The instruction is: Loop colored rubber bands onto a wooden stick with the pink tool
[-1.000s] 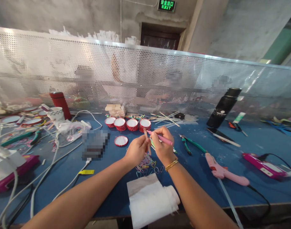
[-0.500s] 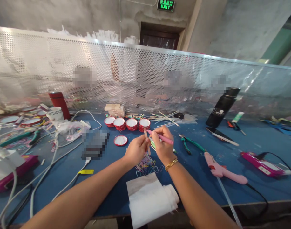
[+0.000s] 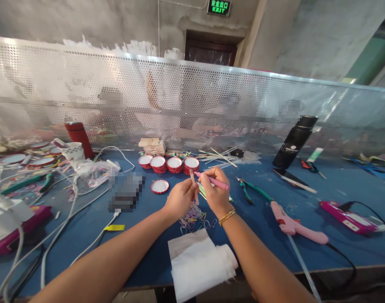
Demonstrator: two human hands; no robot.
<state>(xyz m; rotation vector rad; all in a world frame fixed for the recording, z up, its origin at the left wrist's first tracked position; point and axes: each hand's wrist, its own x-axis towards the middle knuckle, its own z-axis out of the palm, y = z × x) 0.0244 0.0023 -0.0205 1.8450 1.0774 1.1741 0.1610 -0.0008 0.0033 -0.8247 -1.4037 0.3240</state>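
Note:
Between the closed fingers of my left hand (image 3: 180, 198) is a flat wooden craft stick (image 3: 193, 179), held nearly upright. My right hand (image 3: 216, 189) grips a pink pen (image 3: 218, 183), its tip at the stick's upper part. Below the hands lies a loose pile of coloured rubber bands (image 3: 192, 219). Just beyond them stand several stacks of small round red-rimmed discs with white faces (image 3: 174, 163), and a single disc (image 3: 160, 186) lies nearer. A green-and-white item (image 3: 201, 190) is partly hidden behind my right hand.
A folded white cloth (image 3: 203, 269) lies at the front edge. To the right are green-handled pliers (image 3: 254, 190), a pink glue gun (image 3: 295, 225) and a black bottle (image 3: 294, 143). A phone (image 3: 126, 191) with cables sits left, near a red flask (image 3: 80, 139). A perforated metal screen (image 3: 180, 97) stands behind.

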